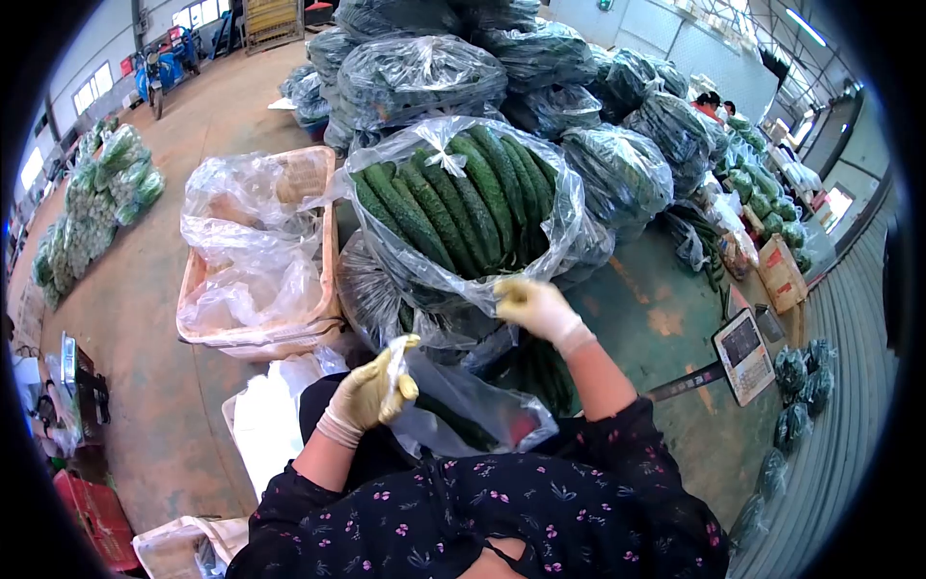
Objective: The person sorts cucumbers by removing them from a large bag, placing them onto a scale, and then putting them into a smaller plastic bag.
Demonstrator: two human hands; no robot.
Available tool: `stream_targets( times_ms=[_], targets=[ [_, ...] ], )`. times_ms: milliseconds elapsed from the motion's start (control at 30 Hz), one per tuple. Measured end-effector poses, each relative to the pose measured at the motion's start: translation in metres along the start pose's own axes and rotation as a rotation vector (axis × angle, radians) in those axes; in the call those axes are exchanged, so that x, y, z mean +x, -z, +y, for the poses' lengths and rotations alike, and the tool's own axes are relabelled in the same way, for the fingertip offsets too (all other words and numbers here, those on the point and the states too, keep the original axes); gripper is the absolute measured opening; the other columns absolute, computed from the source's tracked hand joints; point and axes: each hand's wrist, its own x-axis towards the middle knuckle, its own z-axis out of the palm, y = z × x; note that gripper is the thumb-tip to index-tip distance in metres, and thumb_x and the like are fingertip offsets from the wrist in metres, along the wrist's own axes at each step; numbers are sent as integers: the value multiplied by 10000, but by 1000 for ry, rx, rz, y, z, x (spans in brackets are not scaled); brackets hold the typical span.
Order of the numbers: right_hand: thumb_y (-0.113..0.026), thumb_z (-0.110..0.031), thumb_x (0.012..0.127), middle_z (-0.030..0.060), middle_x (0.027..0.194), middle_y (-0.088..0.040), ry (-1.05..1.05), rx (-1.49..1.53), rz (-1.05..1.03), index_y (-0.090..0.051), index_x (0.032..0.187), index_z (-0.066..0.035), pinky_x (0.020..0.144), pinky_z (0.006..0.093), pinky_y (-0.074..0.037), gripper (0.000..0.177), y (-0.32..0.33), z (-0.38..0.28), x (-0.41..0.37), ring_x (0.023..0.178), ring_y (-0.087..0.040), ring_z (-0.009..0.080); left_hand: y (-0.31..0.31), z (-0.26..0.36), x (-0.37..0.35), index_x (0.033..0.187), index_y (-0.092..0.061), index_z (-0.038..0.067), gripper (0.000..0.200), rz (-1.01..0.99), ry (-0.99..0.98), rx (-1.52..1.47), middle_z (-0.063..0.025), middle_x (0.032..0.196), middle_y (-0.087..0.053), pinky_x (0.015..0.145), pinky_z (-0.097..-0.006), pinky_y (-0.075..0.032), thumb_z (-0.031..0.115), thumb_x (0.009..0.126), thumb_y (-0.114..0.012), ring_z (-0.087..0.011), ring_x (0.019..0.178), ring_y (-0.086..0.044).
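My left hand, in a yellowish glove, is closed on the gathered edge of a clear plastic bag. Below, that bag spreads across my lap, with a dark green cucumber showing through it. In the same kind of glove, my right hand is at the near rim of a big clear sack. Its fingers are curled in, and whatever they pinch is too small to make out. Long bumpy cucumbers lie side by side in the sack. More cucumbers show low down beneath my right forearm.
Left of the sack is a pinkish crate full of loose plastic bags. Filled sacks are piled behind. At right stands a scale display on an arm, beside a cardboard box. Bagged vegetables lie far left.
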Motion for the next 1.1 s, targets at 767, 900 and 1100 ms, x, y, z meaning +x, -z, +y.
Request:
stream_targets(
  times_ms=[767, 900, 1100],
  targets=[
    [-694, -214, 791, 103, 929, -599, -66, 1497, -243, -356, 1358, -17, 700, 323, -536, 689, -22, -3, -18, 801, -612, 192, -3, 4, 5, 1447, -158, 76, 808, -73, 31, -75, -280, 982, -604, 510, -310, -535, 342, 832, -609, -271, 646, -651],
    [-722, -65, 733, 111, 1047, -600, -173, 1509, -466, -430, 1289, -40, 758, 356, -539, 629, -87, -9, -59, 955, -604, 228, -2, 2, 6, 1449, -156, 87, 815, -42, 31, -67, -281, 998, -602, 503, -317, -537, 344, 828, -617, -287, 647, -653],
    [-636, 14, 733, 78, 1004, -613, -254, 918, -486, -582, 1041, -89, 657, 312, -523, 329, -184, 86, -117, 928, -602, 197, -3, 2, 6, 1450, -135, 88, 837, -32, -1, -74, -276, 1011, -603, 502, -319, -537, 365, 829, -623, -300, 648, -658]
  ],
)
